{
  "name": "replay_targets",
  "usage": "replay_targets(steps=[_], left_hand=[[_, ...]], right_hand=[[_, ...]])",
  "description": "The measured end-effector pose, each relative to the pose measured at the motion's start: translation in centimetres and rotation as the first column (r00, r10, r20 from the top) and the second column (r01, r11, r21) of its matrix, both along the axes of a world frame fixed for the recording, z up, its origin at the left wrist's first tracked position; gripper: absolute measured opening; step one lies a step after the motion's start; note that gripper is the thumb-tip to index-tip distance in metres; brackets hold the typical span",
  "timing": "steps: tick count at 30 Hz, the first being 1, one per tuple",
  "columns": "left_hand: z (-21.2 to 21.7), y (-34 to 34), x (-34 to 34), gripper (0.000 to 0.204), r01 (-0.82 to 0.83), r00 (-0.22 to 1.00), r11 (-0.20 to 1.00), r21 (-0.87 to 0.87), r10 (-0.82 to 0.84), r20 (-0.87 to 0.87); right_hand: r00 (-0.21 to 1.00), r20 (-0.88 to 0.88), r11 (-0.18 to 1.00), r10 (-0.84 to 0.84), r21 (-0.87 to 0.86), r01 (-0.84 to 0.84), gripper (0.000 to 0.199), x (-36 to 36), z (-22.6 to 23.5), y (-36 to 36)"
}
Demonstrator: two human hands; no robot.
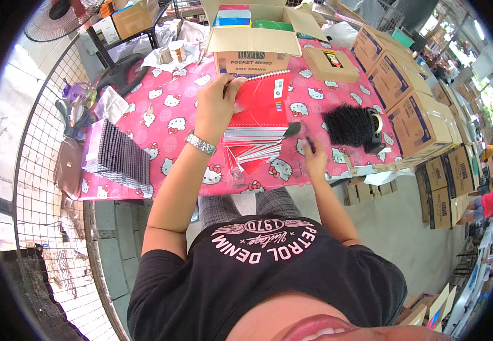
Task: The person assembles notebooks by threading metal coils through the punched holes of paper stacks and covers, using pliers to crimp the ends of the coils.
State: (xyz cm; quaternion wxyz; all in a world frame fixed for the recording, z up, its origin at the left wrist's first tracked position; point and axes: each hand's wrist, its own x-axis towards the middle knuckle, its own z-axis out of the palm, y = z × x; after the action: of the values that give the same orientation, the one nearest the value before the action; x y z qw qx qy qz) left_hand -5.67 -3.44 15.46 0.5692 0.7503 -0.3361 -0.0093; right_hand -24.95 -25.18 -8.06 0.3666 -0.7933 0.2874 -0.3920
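Observation:
My left hand point(217, 105) is closed on the upper left edge of a red memo notebook point(263, 91), its spiral binding facing away from me. The notebook is lifted and tilted above a stack of red notebooks point(255, 133) in front of me, the lower ones fanned out unevenly. Right of the stack, my right hand point(316, 159) has curled fingers around what looks like a small brush; its dark bristles point(293, 129) are beside the stack, and the handle is blurred. A bundle of black spiral wires point(347, 125) lies farther right, against a black tape dispenser point(376, 133).
A stack of purple spiral notebooks point(116, 153) stands at the left table edge. An open carton point(252, 59) is behind the red stack, with a flat brown box point(330, 64) to its right. Sealed cartons point(420, 122) line the right side. A wire mesh point(42, 136) borders the left.

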Motion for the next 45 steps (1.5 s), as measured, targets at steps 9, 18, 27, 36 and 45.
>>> replay_targets(steps=[9,18,27,36,45], left_hand=[[-0.7,0.7,0.8,0.021,0.127,0.962,0.986,-0.106,-0.148,-0.231],[-2.0,1.0,-0.4,0.016,0.091,0.970,0.969,-0.229,-0.139,-0.201],[-2.0,2.5,-1.7,0.020,-0.102,0.748,0.966,-0.238,0.233,0.622],[-17.8,13.1,3.9,0.018,-0.503,0.842,0.845,-0.181,0.432,-0.324],[-20.5,14.3,2.6,0.027,-0.653,0.710,0.721,0.233,0.475,0.520]], right_hand=[[0.919,0.128,0.869,0.373,-0.396,-0.297,0.039,5.4,22.5,10.3],[0.954,0.010,0.799,0.299,-0.549,-0.245,0.038,6.6,22.3,12.3],[0.698,0.178,0.496,0.694,0.584,-0.643,0.032,4.6,24.7,11.0],[0.994,-0.099,0.987,0.048,-0.149,-0.062,0.033,2.4,9.1,1.3],[0.916,-0.369,0.945,-0.158,-0.325,0.032,0.034,3.2,-3.2,-4.1]])
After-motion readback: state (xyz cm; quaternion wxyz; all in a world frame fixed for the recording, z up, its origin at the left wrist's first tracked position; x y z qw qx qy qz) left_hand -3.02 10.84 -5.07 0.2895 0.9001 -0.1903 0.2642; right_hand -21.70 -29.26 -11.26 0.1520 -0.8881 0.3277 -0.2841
